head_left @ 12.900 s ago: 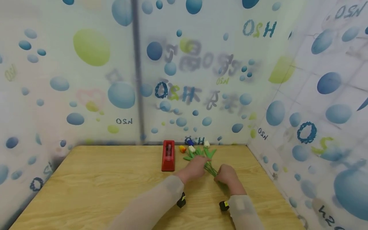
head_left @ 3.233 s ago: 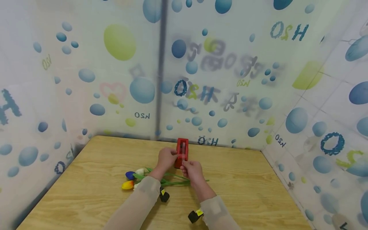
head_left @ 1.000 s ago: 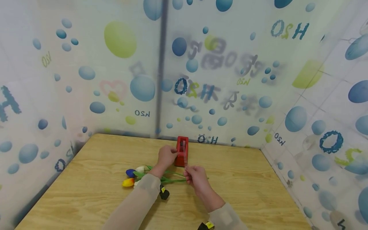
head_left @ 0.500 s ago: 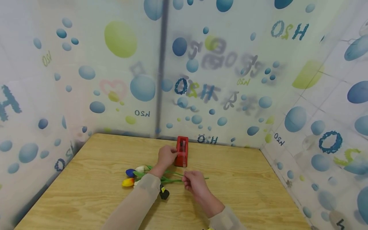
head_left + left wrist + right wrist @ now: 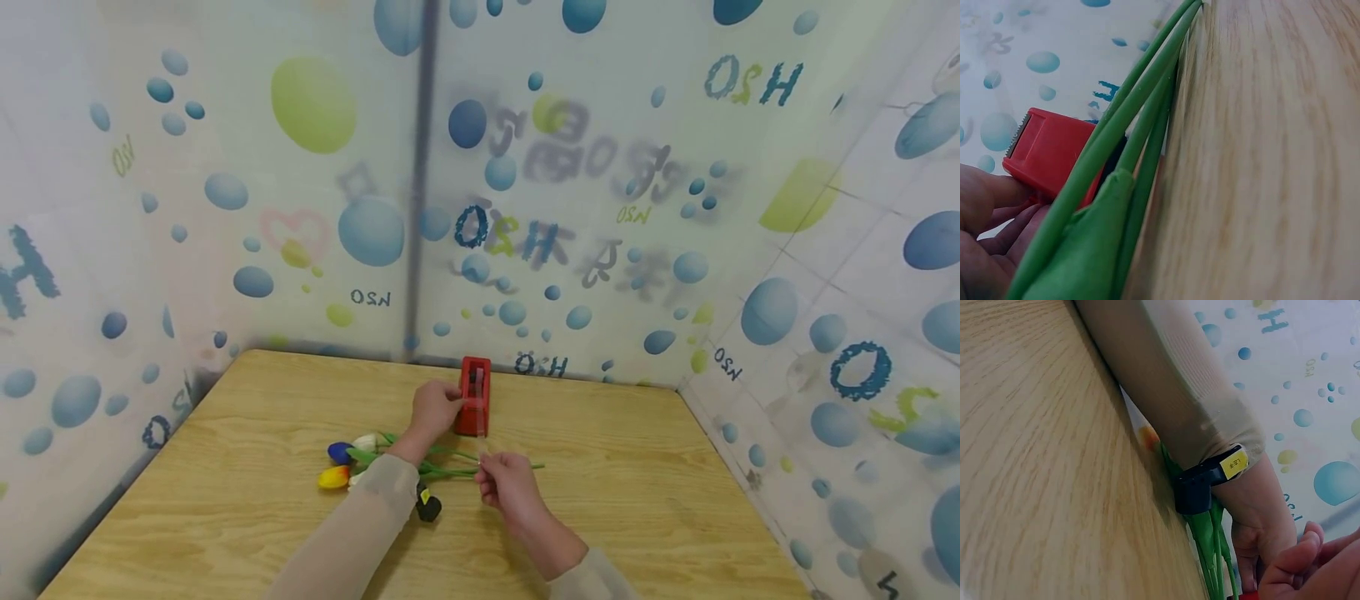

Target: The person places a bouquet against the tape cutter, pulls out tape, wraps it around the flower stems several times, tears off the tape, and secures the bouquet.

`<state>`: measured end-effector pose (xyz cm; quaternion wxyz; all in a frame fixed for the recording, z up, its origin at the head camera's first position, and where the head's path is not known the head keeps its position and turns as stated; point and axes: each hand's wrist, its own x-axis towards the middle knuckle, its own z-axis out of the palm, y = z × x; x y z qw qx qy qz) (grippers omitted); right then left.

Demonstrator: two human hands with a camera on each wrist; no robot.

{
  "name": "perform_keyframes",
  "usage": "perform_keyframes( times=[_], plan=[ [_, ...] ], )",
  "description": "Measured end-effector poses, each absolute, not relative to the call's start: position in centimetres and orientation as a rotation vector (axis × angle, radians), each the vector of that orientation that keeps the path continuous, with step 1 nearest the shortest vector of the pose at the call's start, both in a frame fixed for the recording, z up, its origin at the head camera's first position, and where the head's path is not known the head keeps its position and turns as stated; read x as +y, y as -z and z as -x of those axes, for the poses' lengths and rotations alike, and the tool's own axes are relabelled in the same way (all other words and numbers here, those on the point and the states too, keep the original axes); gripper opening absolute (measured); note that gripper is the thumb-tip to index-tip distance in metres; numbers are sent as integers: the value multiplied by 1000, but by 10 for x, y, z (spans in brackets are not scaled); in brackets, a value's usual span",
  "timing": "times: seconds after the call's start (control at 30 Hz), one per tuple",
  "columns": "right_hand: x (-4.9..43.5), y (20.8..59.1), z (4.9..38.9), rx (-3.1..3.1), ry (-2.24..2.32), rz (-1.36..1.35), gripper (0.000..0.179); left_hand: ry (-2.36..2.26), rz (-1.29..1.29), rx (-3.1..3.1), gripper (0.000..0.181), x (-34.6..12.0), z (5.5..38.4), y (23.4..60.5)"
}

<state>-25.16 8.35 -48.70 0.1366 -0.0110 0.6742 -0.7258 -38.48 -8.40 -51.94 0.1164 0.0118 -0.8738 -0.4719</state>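
A red tape dispenser stands near the table's back edge, and its toothed cutter shows in the left wrist view. My left hand grips its left side by the front, with thumb and fingers against the red body. A clear strip of tape stretches from the dispenser toward me. My right hand pinches the strip's end between thumb and fingertips, fingers curled. Under my left forearm lies a bunch of artificial tulips, blooms to the left, green stems pointing right; the forearm hides part of them.
The wooden table ends at a patterned curtain behind and on both sides. A small black wrist camera sits at my left cuff, close to the tulip stems.
Earlier both hands held the tulips right of the dispenser; now they lie on the table in front. Over the last second my right hand has drawn toward me, and the tape strip is longer.
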Motion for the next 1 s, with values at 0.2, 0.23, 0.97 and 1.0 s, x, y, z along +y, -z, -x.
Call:
perform_keyframes(
  times=[0.2,0.23,0.97,1.0],
  plan=[
    [83,493,248,1978,2060,18,24,1401,-42,-2552,14,-84,384,521],
    [83,495,249,1981,2051,19,24,1402,-39,-2552,14,-84,384,521],
    [77,532,266,2149,1871,-76,32,1413,-31,-2561,15,-85,384,517],
    [76,533,268,2178,1856,-69,33,1417,-32,-2560,15,-85,384,517]
  ],
)
